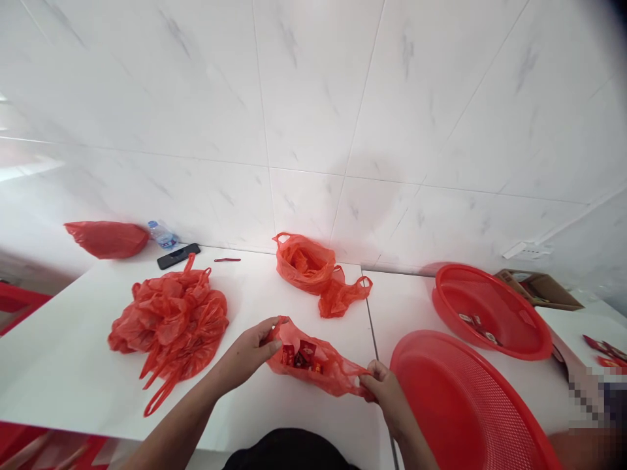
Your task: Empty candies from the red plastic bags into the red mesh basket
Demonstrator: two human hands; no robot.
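Observation:
A thin red plastic bag (337, 375) is stretched between my two hands over the white table. My left hand (259, 346) pinches its left edge near the handle, thumb over the rim. At the other end, the fingers of my right hand (379, 380) are closed on the gathered right handle. Small red packets (304, 354) show in the bag's mouth; their print is too small to read. Just behind it stands another red plastic bag (306, 264), with a loose flattened red bag (343, 294) beside it.
Left lies a big heap of red bags (169, 320). Behind are a filled red bag (108, 239), a water bottle (162, 235), a phone (179, 256) and a red strip (227, 260). Right stand two red baskets (416, 346) (443, 277) and a cardboard box (553, 290); a person's arm (580, 375) reaches in.

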